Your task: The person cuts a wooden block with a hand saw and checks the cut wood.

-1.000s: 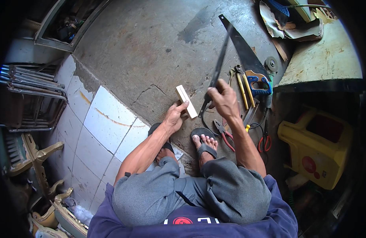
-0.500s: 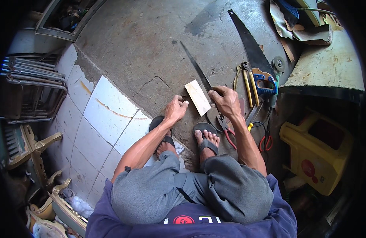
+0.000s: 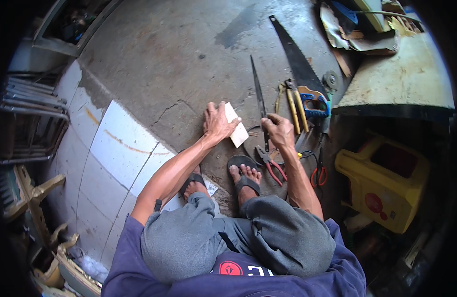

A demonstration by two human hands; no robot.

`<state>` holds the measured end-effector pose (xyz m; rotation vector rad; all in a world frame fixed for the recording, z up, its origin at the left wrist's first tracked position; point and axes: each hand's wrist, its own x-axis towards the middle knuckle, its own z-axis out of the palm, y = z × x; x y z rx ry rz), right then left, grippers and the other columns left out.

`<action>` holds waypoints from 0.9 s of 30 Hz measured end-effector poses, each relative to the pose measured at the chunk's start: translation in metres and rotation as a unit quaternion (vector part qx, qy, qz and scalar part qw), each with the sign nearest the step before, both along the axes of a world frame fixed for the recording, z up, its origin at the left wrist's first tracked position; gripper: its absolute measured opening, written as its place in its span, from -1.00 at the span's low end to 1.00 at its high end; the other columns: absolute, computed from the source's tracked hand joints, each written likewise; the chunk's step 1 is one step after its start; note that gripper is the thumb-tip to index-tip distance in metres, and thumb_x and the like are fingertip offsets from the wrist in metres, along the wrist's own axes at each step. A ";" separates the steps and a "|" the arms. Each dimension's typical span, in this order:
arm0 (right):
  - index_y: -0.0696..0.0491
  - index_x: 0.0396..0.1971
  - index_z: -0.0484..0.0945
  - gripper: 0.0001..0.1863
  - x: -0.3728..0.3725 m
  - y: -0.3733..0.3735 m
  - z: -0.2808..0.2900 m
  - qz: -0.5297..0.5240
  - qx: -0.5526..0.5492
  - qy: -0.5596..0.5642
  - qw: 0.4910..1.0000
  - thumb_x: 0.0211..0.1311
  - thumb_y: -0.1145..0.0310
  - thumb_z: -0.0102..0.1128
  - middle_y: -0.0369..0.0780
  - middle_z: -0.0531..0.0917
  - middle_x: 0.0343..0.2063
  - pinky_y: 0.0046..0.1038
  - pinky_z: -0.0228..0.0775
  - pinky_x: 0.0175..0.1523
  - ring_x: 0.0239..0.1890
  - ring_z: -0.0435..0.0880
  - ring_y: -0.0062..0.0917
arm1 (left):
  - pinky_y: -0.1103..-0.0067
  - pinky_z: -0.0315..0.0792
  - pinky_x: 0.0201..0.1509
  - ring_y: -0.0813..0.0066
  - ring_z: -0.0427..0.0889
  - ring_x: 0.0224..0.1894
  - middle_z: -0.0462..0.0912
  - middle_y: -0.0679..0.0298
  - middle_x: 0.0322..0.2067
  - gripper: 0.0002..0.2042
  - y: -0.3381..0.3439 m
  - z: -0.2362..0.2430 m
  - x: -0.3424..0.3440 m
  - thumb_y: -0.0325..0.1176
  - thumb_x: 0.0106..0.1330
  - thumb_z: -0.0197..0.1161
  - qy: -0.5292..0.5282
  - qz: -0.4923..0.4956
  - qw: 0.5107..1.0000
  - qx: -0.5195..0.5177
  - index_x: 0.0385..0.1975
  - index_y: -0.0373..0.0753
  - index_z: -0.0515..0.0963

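Your left hand (image 3: 216,121) lies flat on a pale wooden block (image 3: 237,131), fingers spread, pressing it to the concrete floor (image 3: 164,64) just ahead of your sandalled feet. Your right hand (image 3: 278,131) has its grip pressed together around the handle of a long narrow blade (image 3: 257,94), which points away from you just right of the block. Red-handled pliers (image 3: 269,163) lie below that hand. A handsaw (image 3: 298,64) (blue and orange handle) lies farther right, beside yellow-handled tools (image 3: 294,104).
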<state>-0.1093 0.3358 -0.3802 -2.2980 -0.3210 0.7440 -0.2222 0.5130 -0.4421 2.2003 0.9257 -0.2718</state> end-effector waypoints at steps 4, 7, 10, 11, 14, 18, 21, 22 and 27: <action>0.09 -0.14 0.72 -0.63 -0.005 -0.023 -0.034 0.051 -0.119 -0.091 0.987 0.25 0.11 0.25 -0.02 0.75 -0.33 -0.27 0.54 -0.09 -0.26 0.77 -0.21 | 0.06 0.43 0.19 -0.17 0.31 0.22 0.20 -0.06 0.16 -0.28 0.001 -0.009 0.002 -0.07 0.02 0.54 -0.031 0.007 0.999 0.010 0.15 -0.27 0.39; 0.03 -0.13 0.73 -0.63 -0.003 -0.034 -0.049 0.046 -0.103 -0.049 0.992 0.23 0.09 0.25 0.01 0.75 -0.30 -0.19 0.53 -0.05 -0.19 0.75 -0.09 | 0.15 0.43 0.20 -0.11 0.39 0.16 0.33 -0.07 0.08 -0.37 0.012 -0.020 0.005 -0.17 0.01 0.52 -0.058 0.046 0.997 0.003 0.07 -0.29 0.42; 0.00 -0.11 0.74 -0.63 -0.005 -0.034 -0.045 0.042 -0.106 -0.020 0.993 0.22 0.08 0.25 0.01 0.75 -0.29 -0.17 0.53 -0.03 -0.16 0.75 -0.08 | 0.29 0.45 0.20 0.02 0.52 0.10 0.54 -0.02 -0.05 -0.44 0.020 -0.026 0.000 -0.21 0.03 0.50 -0.048 0.040 0.997 -0.052 0.01 -0.33 0.48; 0.01 -0.11 0.74 -0.63 -0.004 -0.033 -0.042 0.032 -0.086 -0.002 0.996 0.22 0.09 0.25 0.00 0.75 -0.28 -0.20 0.54 -0.04 -0.17 0.76 -0.11 | 0.34 0.51 0.10 0.17 0.63 -0.05 0.64 0.05 -0.18 -0.50 0.023 -0.026 0.001 -0.26 0.05 0.49 -0.043 0.074 0.990 -0.112 -0.03 -0.30 0.51; 0.09 -0.05 0.72 -0.58 -0.001 -0.025 -0.039 0.000 -0.029 0.084 0.996 0.24 0.10 0.31 -0.10 0.80 -0.30 -0.35 0.56 -0.12 -0.27 0.78 -0.38 | 0.31 0.54 0.05 0.14 0.69 -0.10 0.68 0.05 -0.17 -0.55 0.024 -0.025 -0.007 -0.31 0.05 0.48 -0.081 0.085 0.980 -0.159 -0.06 -0.30 0.52; 0.24 0.05 0.65 -0.53 -0.006 -0.003 -0.008 -0.076 0.111 0.199 0.971 0.31 0.18 0.36 -0.21 0.75 -0.33 -0.50 0.55 -0.29 -0.38 0.68 -0.59 | 0.46 0.53 0.04 0.38 0.64 -0.07 0.65 0.18 -0.13 -0.69 0.025 -0.011 -0.012 -0.50 0.23 0.36 -0.147 0.109 0.919 -0.349 -0.02 -0.32 0.56; 0.19 0.08 0.65 -0.55 -0.004 0.016 0.007 -0.027 0.163 0.200 0.966 0.35 0.18 0.34 -0.19 0.77 -0.28 -0.53 0.55 -0.27 -0.32 0.68 -0.61 | 0.49 0.49 0.16 0.40 0.61 0.00 0.64 0.18 -0.06 -0.67 0.018 0.003 -0.018 -0.51 0.32 0.33 -0.168 0.128 0.873 -0.439 0.06 -0.34 0.52; 0.19 0.08 0.65 -0.55 -0.003 0.020 0.007 -0.029 0.165 0.203 0.965 0.35 0.18 0.34 -0.19 0.77 -0.28 -0.53 0.55 -0.27 -0.32 0.68 -0.61 | 0.50 0.47 0.19 0.41 0.61 0.02 0.63 0.17 -0.04 -0.65 0.017 0.006 -0.021 -0.50 0.32 0.33 -0.197 0.116 0.862 -0.453 0.09 -0.35 0.50; 0.19 0.10 0.64 -0.52 0.012 0.027 0.008 -0.005 0.232 0.178 0.956 0.32 0.17 0.38 -0.22 0.76 -0.30 -0.55 0.55 -0.24 -0.35 0.67 -0.64 | 0.51 0.46 0.20 0.45 0.60 0.06 0.64 0.21 -0.02 -0.61 0.001 0.028 -0.024 -0.50 0.31 0.36 -0.192 0.092 0.850 -0.482 0.13 -0.33 0.48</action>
